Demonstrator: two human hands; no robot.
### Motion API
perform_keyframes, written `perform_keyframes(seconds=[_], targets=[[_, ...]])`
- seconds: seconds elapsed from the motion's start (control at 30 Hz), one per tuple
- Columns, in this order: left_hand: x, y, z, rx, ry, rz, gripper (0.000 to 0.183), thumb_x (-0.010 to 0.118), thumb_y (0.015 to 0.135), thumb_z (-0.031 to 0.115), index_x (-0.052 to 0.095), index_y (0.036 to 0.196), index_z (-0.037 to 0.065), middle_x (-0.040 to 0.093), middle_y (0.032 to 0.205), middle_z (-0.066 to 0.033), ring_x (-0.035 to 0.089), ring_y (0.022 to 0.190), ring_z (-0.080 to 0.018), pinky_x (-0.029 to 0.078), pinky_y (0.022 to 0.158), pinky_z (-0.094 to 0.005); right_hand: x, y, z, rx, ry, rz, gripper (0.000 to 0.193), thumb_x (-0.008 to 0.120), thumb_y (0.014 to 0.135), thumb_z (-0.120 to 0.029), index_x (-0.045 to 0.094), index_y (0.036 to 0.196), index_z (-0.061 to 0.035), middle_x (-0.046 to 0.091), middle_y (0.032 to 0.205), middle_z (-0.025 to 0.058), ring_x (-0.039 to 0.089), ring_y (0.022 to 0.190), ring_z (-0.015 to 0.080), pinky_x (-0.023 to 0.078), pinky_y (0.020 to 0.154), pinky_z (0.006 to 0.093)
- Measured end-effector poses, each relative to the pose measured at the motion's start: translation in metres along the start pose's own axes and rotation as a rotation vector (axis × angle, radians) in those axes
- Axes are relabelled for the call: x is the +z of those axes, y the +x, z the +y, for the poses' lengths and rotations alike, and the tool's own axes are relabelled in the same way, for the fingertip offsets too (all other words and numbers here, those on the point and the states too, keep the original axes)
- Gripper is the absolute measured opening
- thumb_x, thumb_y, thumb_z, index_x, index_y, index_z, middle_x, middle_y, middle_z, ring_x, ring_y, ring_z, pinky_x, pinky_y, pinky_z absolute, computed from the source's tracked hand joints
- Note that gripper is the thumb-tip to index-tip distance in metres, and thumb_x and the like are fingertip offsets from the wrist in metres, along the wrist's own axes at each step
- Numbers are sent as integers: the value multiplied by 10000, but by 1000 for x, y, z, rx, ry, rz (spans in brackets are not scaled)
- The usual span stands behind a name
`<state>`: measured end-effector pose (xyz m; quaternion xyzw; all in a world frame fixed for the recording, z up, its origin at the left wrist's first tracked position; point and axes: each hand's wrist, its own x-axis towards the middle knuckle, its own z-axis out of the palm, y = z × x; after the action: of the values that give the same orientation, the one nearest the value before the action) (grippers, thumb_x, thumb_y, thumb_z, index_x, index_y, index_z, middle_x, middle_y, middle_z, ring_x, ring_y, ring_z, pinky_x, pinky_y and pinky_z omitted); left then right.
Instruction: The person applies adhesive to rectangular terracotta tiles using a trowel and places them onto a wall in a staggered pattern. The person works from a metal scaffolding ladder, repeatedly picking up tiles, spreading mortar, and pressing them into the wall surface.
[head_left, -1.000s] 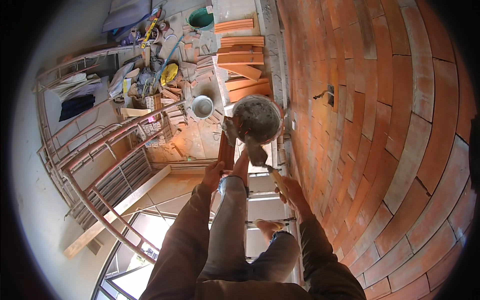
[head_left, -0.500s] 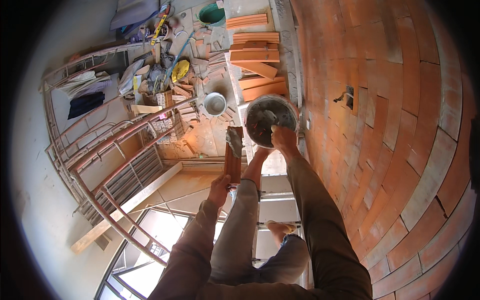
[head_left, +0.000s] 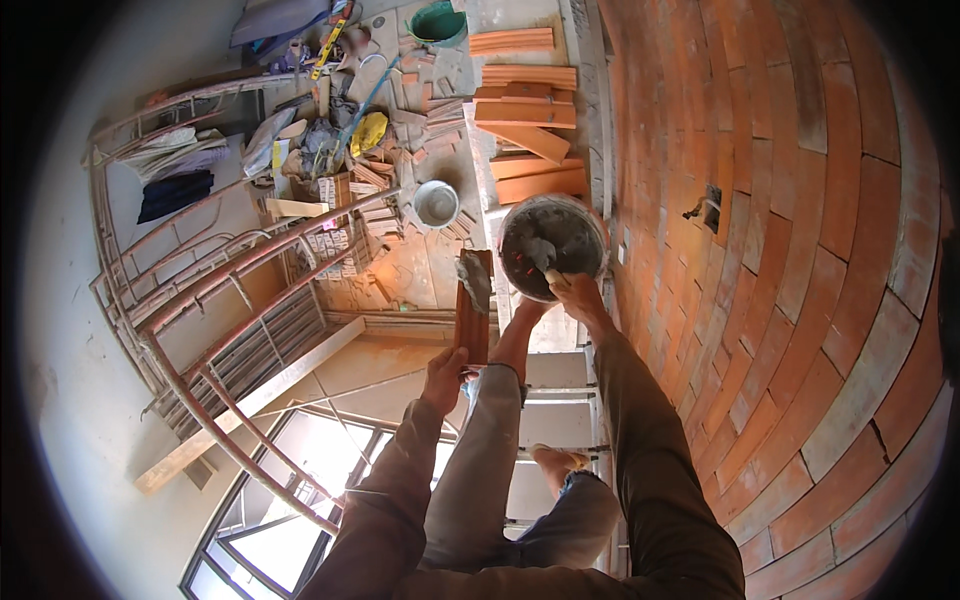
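My left hand (head_left: 445, 378) is closed round the near end of a long reddish-brown brick tile (head_left: 472, 335). Grey mortar (head_left: 476, 283) lies on the tile's far end. To the right, my right hand (head_left: 580, 298) grips the handle of a trowel (head_left: 548, 262) at the near rim of a round bucket (head_left: 604, 240). The trowel's blade dips among the wet grey mortar (head_left: 570, 228) inside, partly hidden by it. The tile is held just left of the bucket, apart from it.
Stacked orange tiles (head_left: 540, 187) lie beyond the bucket. A tiled wall (head_left: 760, 300) rises close on the right. Scaffold rails (head_left: 230, 290) stand at left. A ladder (head_left: 560, 393) is below my legs. A smaller bucket (head_left: 453, 220) sits on the rubble-strewn floor.
My right hand has drawn the trowel slightly back toward me and right within the bucket, and more of the blade shows. The left hand still holds the tile. The whole view has shifted a little.
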<state>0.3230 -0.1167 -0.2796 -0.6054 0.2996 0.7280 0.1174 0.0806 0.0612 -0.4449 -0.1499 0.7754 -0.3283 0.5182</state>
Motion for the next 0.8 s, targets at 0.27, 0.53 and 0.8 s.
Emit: perform_keyframes(seconds=[0.27,0.53,0.8], targets=[[25,14,12,72,12,65,247,596,1006,262,629,1124,47,696,883,-47,660,760,-121,494,676,-258,1,-55,24,301,590,-62,437,655,942,-383,708,1212,-44,637,745,20,553,667,65,432,552,257],[44,30,19,156,79,25,262,596,1006,276,659,1067,29,679,903,-34,607,761,-113,485,698,-275,-3,-162,-41,226,501,163,471,622,964,-330,636,1286,14,697,897,82,606,781,112,508,723,289],[88,16,29,148,64,-5,262,597,1000,271,686,967,27,704,865,-48,642,743,-111,506,694,-271,48,-200,-48,-241,136,481,536,705,871,-101,533,1373,-25,636,1099,201,660,955,370,549,826,417]])
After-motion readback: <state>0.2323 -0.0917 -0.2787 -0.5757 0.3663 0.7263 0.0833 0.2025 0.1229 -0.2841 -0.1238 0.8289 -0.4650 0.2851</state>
